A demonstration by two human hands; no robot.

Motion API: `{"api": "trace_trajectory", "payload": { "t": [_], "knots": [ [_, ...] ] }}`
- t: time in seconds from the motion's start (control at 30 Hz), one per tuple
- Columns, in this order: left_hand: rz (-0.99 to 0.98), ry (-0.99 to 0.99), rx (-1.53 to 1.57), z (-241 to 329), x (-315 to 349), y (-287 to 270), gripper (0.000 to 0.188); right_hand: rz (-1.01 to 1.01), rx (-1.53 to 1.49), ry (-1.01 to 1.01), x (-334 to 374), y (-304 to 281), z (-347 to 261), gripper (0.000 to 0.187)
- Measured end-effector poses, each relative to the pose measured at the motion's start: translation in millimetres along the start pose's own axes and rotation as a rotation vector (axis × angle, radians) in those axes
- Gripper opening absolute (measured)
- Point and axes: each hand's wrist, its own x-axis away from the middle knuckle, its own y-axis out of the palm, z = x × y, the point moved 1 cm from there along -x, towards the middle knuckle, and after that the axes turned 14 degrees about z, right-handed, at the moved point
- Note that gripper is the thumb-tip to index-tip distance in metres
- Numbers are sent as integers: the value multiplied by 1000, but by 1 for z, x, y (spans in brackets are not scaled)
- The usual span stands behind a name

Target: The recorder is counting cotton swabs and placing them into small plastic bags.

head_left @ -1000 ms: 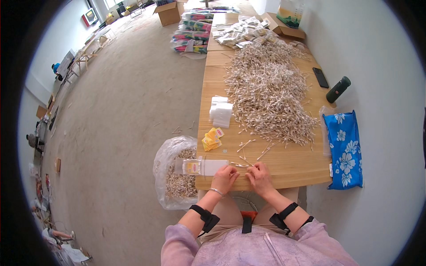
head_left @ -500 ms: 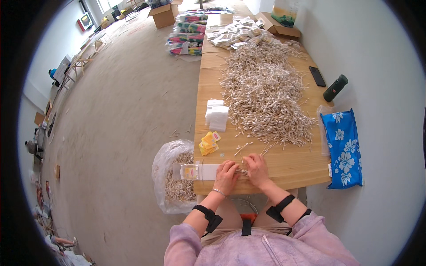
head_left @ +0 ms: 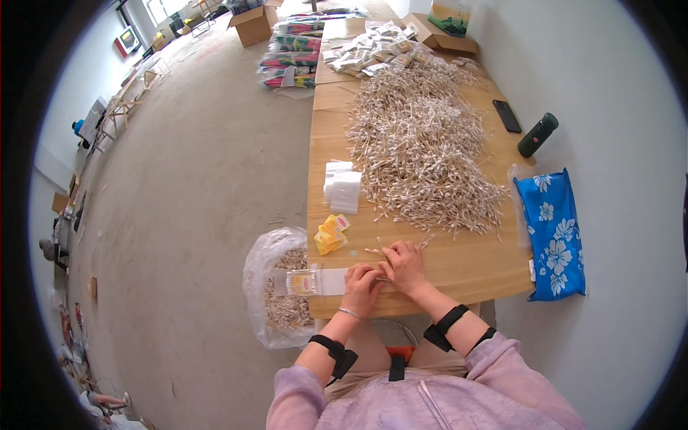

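Note:
Close together at the near edge of the wooden table (head_left: 473, 272), my two hands work over some cotton swabs (head_left: 385, 279). The fingers of my left hand (head_left: 360, 290) are closed around the swabs, mostly hiding them. My right hand (head_left: 405, 266) has its fingers bent and pressed together at the swabs' right end, beside a few loose ones. To the left of my left hand lies a white strip (head_left: 332, 282), and beyond it a clear packet of swabs with a yellow card (head_left: 299, 282) sticks out past the table edge. A large heap of cotton swabs (head_left: 423, 143) spreads ahead.
Yellow cards (head_left: 332, 233) and clear plastic bags (head_left: 342, 192) lie along the left edge. Filled packets (head_left: 380, 46) are piled at the far end. On the right are a phone (head_left: 507, 116), a dark green bottle (head_left: 537, 135) and a blue flowered pack (head_left: 552, 236). A plastic sack (head_left: 256, 287) stands below left.
My right hand has moved slightly left, closer to my left hand, and the swabs between them show less. The whole view has shifted a little.

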Motion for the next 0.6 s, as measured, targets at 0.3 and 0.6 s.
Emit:
{"api": "trace_trajectory", "payload": {
  "t": [0.3,0.6],
  "knots": [
    [64,26,-116,13,-12,2,50,-30,-73,-70,18,3,11,20],
    [17,44,2,4,-7,10,39,161,108,-98,-2,-31,89,15]
  ]
}}
